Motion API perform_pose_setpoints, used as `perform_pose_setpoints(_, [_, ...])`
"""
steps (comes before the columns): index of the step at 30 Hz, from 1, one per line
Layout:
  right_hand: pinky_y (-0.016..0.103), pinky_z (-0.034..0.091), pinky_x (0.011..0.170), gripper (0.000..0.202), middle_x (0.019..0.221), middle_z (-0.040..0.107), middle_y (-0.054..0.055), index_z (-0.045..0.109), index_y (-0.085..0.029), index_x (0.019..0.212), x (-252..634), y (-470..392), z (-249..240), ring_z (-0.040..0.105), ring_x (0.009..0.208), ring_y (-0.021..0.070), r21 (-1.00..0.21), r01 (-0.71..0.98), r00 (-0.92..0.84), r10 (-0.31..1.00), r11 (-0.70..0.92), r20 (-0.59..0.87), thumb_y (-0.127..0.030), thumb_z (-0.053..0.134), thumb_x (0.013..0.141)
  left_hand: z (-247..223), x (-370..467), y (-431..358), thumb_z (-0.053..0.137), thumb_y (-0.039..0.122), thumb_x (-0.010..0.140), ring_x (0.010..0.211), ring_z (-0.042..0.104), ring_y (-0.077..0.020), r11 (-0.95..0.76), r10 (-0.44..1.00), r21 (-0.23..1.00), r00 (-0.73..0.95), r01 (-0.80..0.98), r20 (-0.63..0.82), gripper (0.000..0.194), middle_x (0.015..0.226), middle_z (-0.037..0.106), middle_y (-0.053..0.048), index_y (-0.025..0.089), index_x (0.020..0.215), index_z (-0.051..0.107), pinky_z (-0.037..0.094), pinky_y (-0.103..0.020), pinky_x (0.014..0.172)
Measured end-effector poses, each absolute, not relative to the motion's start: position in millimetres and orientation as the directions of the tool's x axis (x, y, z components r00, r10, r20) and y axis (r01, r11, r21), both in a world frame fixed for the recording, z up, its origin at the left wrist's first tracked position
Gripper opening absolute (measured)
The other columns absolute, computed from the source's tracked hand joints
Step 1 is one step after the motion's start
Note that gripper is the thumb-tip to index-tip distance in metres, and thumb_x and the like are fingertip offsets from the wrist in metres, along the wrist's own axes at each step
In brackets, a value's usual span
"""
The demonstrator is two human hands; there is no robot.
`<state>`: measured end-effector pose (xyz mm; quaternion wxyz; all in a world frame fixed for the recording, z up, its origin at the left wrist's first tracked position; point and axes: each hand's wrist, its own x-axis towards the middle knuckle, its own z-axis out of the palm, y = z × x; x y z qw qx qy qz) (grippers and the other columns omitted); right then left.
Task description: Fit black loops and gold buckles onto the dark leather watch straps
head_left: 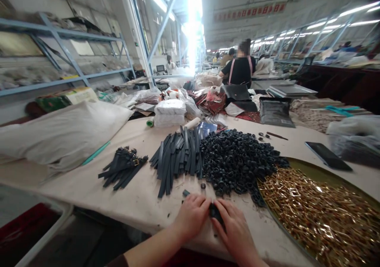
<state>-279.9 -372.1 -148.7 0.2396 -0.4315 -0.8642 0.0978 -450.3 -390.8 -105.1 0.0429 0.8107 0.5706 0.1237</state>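
- My right hand [233, 221] curls around a black piece [216, 213] by the table [142, 209]'s near edge.
- Its long side slants away, leftward.
- My left hand [194, 211] bends beside it (can't tell its grip).
- Bare cloth lies left.

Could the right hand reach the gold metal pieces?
Probably yes: the gold metal pieces lie uncovered in a tray nearby, nothing standing between, though the right hand holds a dark piece.

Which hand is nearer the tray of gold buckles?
Right. The right hand is beside the tray, across a gap of cloth; the left hand is farther off, on the right hand's other side.
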Motion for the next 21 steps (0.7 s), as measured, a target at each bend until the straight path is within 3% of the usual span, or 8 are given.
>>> perform_pose_setpoints(3, [0.038,0.039,0.094,0.044,0.122,0.050,0.007,0.042,-0.022,0.124,-275.0,-371.8,-149.1,0.046,0.111,0.0215,-0.369,0.637,-0.606,0.735,0.677,0.304,-0.029,0.046,0.080,-96.4,-461.9,-385.3,0.048,0.032,0.083,0.086,0.053,-0.0190,-0.288,0.957,0.230,0.268,0.930,0.111,0.019,0.090,0.059,-0.002,0.023,0.098,0.055,0.041,-0.031,0.078])
perform_pose_setpoints(6, [0.041,0.037,0.096,0.048,0.123,0.050,0.007,0.042,-0.021,0.125,-278.1,-366.2,-141.5,0.045,0.113,0.0232,-0.395,0.620,-0.626,0.731,0.678,0.273,-0.027,0.048,0.077,-76.7,-476.3,-344.5,0.046,0.029,0.083,0.089,0.054,-0.0187,-0.040,0.997,0.140,0.030,0.989,0.073,0.017,0.092,0.058,-0.004,0.021,0.096,0.055,0.042,-0.029,0.077])
perform_pose_setpoints(11, [0.046,0.034,0.098,0.048,0.121,0.052,0.009,0.046,-0.021,0.122,-285.9,-362.9,-128.1,0.044,0.113,0.0263,-0.463,0.597,-0.634,0.739,0.655,0.228,-0.030,0.051,0.075,-66.7,-487.5,-280.2,0.049,0.032,0.080,0.083,0.059,-0.0245,0.168,0.980,0.130,-0.179,0.977,0.085,0.027,0.091,0.058,-0.014,0.010,0.096,0.051,0.045,-0.032,0.068])
perform_pose_setpoints(14, [0.045,0.034,0.098,0.046,0.120,0.053,0.008,0.048,-0.023,0.119,-285.7,-365.1,-121.0,0.044,0.114,0.0256,-0.508,0.542,-0.672,0.709,0.669,0.216,-0.026,0.051,0.074,-69.5,-489.2,-270.7,0.043,0.018,0.081,0.082,0.061,-0.0245,0.205,0.973,0.144,-0.217,0.968,0.073,0.020,0.090,0.059,-0.016,0.008,0.096,0.051,0.045,-0.031,0.066])
perform_pose_setpoints(17, [0.045,0.033,0.098,0.048,0.120,0.053,0.007,0.047,-0.024,0.120,-283.8,-366.5,-119.7,0.043,0.114,0.0260,-0.542,0.512,-0.664,0.708,0.667,0.243,-0.029,0.054,0.073,-64.9,-494.0,-279.0,0.034,0.010,0.082,0.083,0.061,-0.0231,0.207,0.973,0.164,-0.220,0.965,0.068,0.026,0.090,0.060,-0.017,0.007,0.103,0.048,0.046,-0.030,0.068])
perform_pose_setpoints(21, [0.044,0.035,0.094,0.045,0.118,0.052,0.011,0.046,-0.020,0.119,-277.1,-362.3,-125.8,0.045,0.110,0.0251,-0.682,0.498,-0.447,0.832,0.536,0.328,-0.038,0.049,0.079,-56.6,-494.1,-319.4,0.031,0.012,0.084,0.095,0.057,-0.0180,0.097,0.990,0.203,-0.115,0.974,0.082,0.037,0.108,0.056,-0.011,0.014,0.120,0.038,0.043,-0.027,0.080])
